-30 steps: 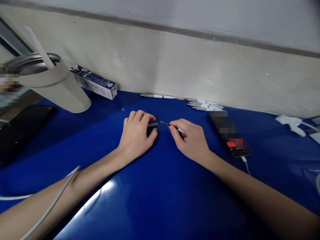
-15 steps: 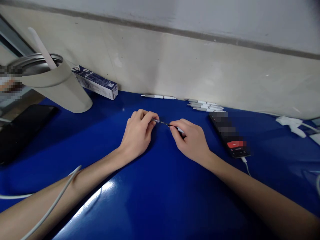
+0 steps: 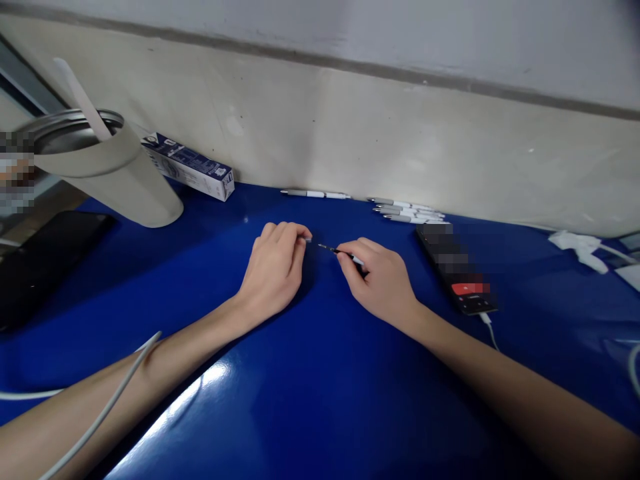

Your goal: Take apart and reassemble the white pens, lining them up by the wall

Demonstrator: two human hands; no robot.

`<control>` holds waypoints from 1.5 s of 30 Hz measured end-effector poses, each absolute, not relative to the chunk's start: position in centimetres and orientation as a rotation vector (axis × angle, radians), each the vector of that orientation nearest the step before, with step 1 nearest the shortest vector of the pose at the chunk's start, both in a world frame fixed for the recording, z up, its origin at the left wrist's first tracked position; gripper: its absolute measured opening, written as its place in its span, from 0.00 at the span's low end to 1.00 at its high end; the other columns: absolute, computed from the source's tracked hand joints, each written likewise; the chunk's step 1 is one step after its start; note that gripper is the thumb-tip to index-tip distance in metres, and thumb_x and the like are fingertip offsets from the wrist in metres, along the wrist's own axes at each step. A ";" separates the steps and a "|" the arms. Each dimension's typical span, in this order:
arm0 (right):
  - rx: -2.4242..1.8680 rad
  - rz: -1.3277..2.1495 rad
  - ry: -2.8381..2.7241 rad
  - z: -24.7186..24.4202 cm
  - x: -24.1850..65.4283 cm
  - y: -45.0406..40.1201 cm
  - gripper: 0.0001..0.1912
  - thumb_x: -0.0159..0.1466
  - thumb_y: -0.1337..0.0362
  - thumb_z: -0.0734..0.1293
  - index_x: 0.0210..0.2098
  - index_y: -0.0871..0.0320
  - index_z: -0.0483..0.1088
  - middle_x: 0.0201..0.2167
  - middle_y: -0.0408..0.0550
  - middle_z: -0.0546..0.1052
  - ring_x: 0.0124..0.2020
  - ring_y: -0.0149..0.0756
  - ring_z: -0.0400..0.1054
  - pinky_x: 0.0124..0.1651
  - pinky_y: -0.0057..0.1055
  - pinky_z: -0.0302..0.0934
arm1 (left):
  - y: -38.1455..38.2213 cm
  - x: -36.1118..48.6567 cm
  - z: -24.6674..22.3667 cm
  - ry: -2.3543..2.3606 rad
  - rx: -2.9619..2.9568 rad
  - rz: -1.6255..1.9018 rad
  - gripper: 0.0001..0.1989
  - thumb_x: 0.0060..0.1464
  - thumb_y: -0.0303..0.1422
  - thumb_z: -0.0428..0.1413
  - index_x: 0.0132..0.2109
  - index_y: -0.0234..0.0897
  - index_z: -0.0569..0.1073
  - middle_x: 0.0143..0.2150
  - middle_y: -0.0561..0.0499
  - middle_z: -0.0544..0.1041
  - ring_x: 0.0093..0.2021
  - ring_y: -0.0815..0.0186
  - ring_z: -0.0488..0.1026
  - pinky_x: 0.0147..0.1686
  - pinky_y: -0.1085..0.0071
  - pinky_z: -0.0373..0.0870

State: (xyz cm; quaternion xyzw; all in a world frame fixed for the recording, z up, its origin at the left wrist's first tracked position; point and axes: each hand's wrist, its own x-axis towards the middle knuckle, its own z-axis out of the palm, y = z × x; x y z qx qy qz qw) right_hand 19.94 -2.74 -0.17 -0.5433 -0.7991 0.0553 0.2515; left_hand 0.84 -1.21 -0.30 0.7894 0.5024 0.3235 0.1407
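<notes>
Left hand: The left hand [image 3: 274, 273] lay curled on the table, its fingertips closed on a small grey pen part [image 3: 308, 239], of which only the end showed past the fingers.

Right hand: The right hand [image 3: 379, 280] was pinching a slim pen piece [image 3: 331, 249] between thumb and fingers, with its thin dark tip pointing left and a white section by the fingers.

Gap: The dark tip pointed toward the grey pen part, near it but not touching.

Pens: A single white-and-grey pen [image 3: 315, 194] lay along the foot of the wall, and a small group of similar pens [image 3: 406, 211] lay just to its right.

Right side: A smartphone [image 3: 454, 270] lay just beyond the right hand, with a white charging cable [image 3: 487, 327] at its lower end. A white adapter [image 3: 580, 250] sat farther right.

Left side: A beige tumbler [image 3: 117, 183] with a metal rim and a pale straw [image 3: 83, 100] lay on its side, beside a blue-and-white box [image 3: 193, 167]. A flat black object [image 3: 45, 267] lay nearer the edge of the view.

Surroundings: A white cable [image 3: 100, 413] crossed the left forearm [image 3: 185, 350]. Everything rested on a glossy blue tabletop [image 3: 325, 407] against a cream wall [image 3: 350, 133].
</notes>
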 end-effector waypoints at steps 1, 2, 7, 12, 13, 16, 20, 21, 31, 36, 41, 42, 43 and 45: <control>-1.477 0.152 -2.175 -0.2 19.9 -2.7 0.12 0.67 0.63 0.58 0.41 0.56 0.72 0.32 0.45 0.74 0.32 0.32 0.67 0.32 0.28 0.56 | -1.2 0.9 -0.2 1.460 2.262 0.946 0.10 0.65 0.30 0.43 0.45 0.37 0.68 0.42 0.48 0.72 0.42 0.61 0.64 0.43 0.63 0.62; -1.472 0.152 -2.181 -0.2 19.9 -2.8 0.12 0.67 0.64 0.58 0.41 0.56 0.72 0.33 0.45 0.74 0.32 0.33 0.67 0.33 0.29 0.56 | -1.3 0.9 -0.1 1.460 2.255 0.958 0.10 0.65 0.32 0.43 0.45 0.37 0.68 0.42 0.48 0.72 0.42 0.61 0.64 0.44 0.63 0.62; -1.408 0.144 -2.254 -0.1 19.9 -2.9 0.12 0.67 0.64 0.58 0.40 0.56 0.72 0.31 0.44 0.74 0.34 0.34 0.67 0.35 0.29 0.56 | -1.2 0.9 0.0 1.359 2.357 0.926 0.08 0.61 0.35 0.50 0.43 0.39 0.71 0.36 0.49 0.71 0.40 0.61 0.65 0.40 0.64 0.62; -1.422 0.184 -2.192 -0.2 20.0 -2.8 0.11 0.67 0.64 0.58 0.40 0.56 0.72 0.33 0.44 0.75 0.34 0.33 0.68 0.34 0.28 0.58 | -0.7 0.7 -0.4 1.428 2.210 0.981 0.08 0.62 0.30 0.48 0.38 0.38 0.71 0.34 0.50 0.73 0.36 0.63 0.66 0.37 0.67 0.62; -1.426 0.193 -2.178 -0.2 20.0 -2.8 0.11 0.67 0.64 0.58 0.40 0.56 0.72 0.34 0.44 0.75 0.34 0.32 0.68 0.34 0.28 0.58 | -0.7 0.6 -0.5 1.451 2.178 0.989 0.08 0.62 0.30 0.48 0.38 0.37 0.71 0.35 0.51 0.73 0.36 0.64 0.66 0.37 0.67 0.62; -1.441 0.198 -2.150 -0.2 20.0 -2.7 0.11 0.67 0.64 0.59 0.40 0.56 0.72 0.33 0.44 0.75 0.34 0.32 0.68 0.34 0.28 0.58 | -0.6 0.7 -0.5 1.490 2.114 1.012 0.08 0.62 0.30 0.48 0.39 0.37 0.71 0.36 0.51 0.74 0.38 0.64 0.67 0.39 0.68 0.62; -1.473 0.181 -2.087 -0.2 20.0 -2.7 0.10 0.66 0.64 0.59 0.38 0.56 0.73 0.32 0.44 0.75 0.32 0.32 0.68 0.33 0.28 0.58 | -0.7 0.5 -0.5 1.573 1.988 1.048 0.08 0.57 0.26 0.49 0.40 0.38 0.72 0.39 0.52 0.74 0.39 0.64 0.68 0.38 0.68 0.62; -1.478 0.177 -2.072 -0.2 20.0 -2.7 0.10 0.66 0.64 0.59 0.38 0.57 0.73 0.31 0.44 0.75 0.32 0.32 0.68 0.33 0.28 0.58 | -0.6 0.4 -0.5 1.589 1.946 1.054 0.09 0.55 0.24 0.48 0.40 0.38 0.71 0.38 0.52 0.74 0.38 0.64 0.68 0.37 0.68 0.62; -1.463 0.191 -2.068 -0.3 20.2 -2.7 0.11 0.66 0.64 0.59 0.38 0.56 0.73 0.32 0.44 0.76 0.32 0.32 0.68 0.33 0.28 0.57 | 0.8 -0.9 0.0 1.870 2.102 0.807 0.02 0.51 0.27 0.49 0.32 0.38 0.64 0.31 0.50 0.72 0.31 0.62 0.68 0.28 0.68 0.59; -1.452 0.201 -2.075 -0.3 20.0 -2.7 0.11 0.66 0.64 0.59 0.38 0.56 0.73 0.32 0.44 0.76 0.32 0.31 0.68 0.32 0.28 0.57 | 0.8 -0.9 -0.5 1.818 2.364 0.734 0.01 0.51 0.28 0.50 0.32 0.37 0.63 0.32 0.49 0.71 0.32 0.62 0.67 0.29 0.68 0.58; -1.445 0.204 -2.080 -0.2 20.0 -2.8 0.11 0.66 0.64 0.59 0.38 0.57 0.73 0.32 0.44 0.76 0.32 0.32 0.68 0.32 0.28 0.57 | 0.6 -0.7 -0.5 1.564 2.407 0.800 0.02 0.51 0.26 0.49 0.32 0.37 0.63 0.32 0.51 0.71 0.32 0.65 0.67 0.31 0.70 0.59; -1.447 0.207 -2.083 -0.2 20.1 -2.8 0.11 0.66 0.64 0.59 0.38 0.57 0.73 0.33 0.44 0.76 0.32 0.32 0.68 0.32 0.28 0.57 | 0.6 -0.7 -0.4 1.566 2.360 0.842 0.02 0.51 0.26 0.49 0.32 0.37 0.63 0.32 0.51 0.71 0.31 0.65 0.67 0.30 0.70 0.59; -1.451 0.210 -2.084 -0.2 20.1 -2.8 0.11 0.66 0.64 0.59 0.39 0.56 0.73 0.33 0.44 0.76 0.32 0.32 0.68 0.32 0.28 0.57 | 0.6 -0.7 -0.4 1.592 2.285 0.899 0.03 0.51 0.26 0.49 0.32 0.38 0.63 0.32 0.52 0.71 0.30 0.66 0.66 0.30 0.70 0.59; -1.458 0.214 -2.085 -0.2 20.2 -2.8 0.11 0.66 0.64 0.59 0.39 0.56 0.73 0.32 0.44 0.76 0.32 0.31 0.68 0.32 0.28 0.57 | 0.7 -0.9 -0.4 1.662 2.081 1.022 0.05 0.48 0.24 0.48 0.32 0.38 0.61 0.30 0.54 0.70 0.26 0.69 0.63 0.27 0.71 0.57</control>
